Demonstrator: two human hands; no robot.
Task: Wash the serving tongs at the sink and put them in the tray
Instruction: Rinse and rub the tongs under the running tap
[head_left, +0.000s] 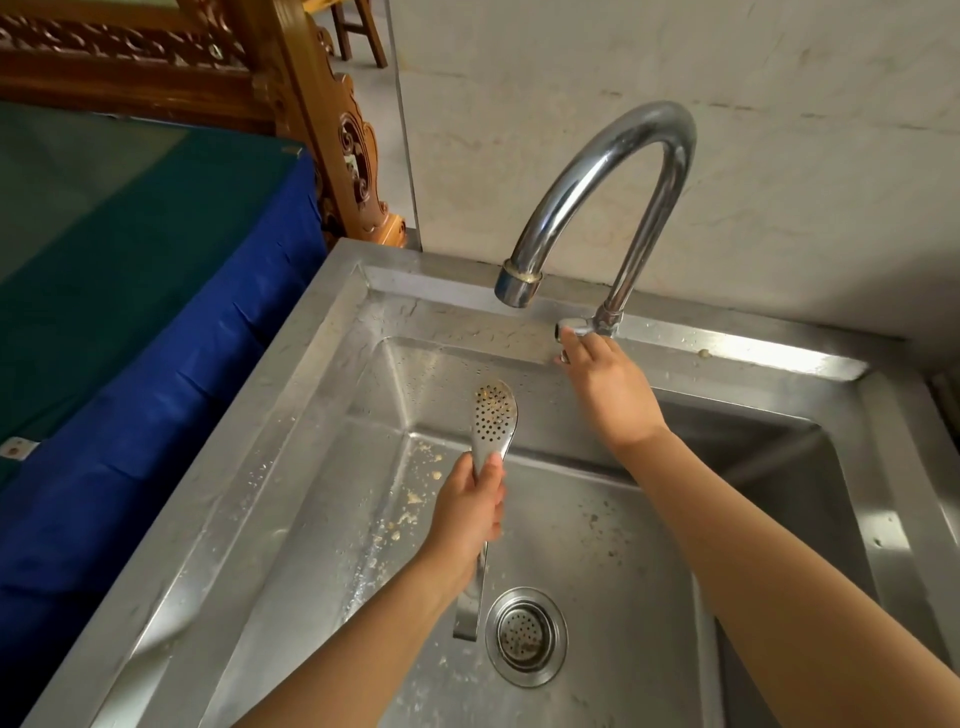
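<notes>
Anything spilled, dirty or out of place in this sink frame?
Pale food crumbs dot the sink along its left slope and floor, and residue clings to the perforated head of the tongs held by the left hand. The right hand pinches the tap handle. Nothing looks damaged.

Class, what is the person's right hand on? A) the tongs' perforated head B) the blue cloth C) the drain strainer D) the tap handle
D: the right hand holds the tap handle, while the left hand grips the tongs.
</notes>
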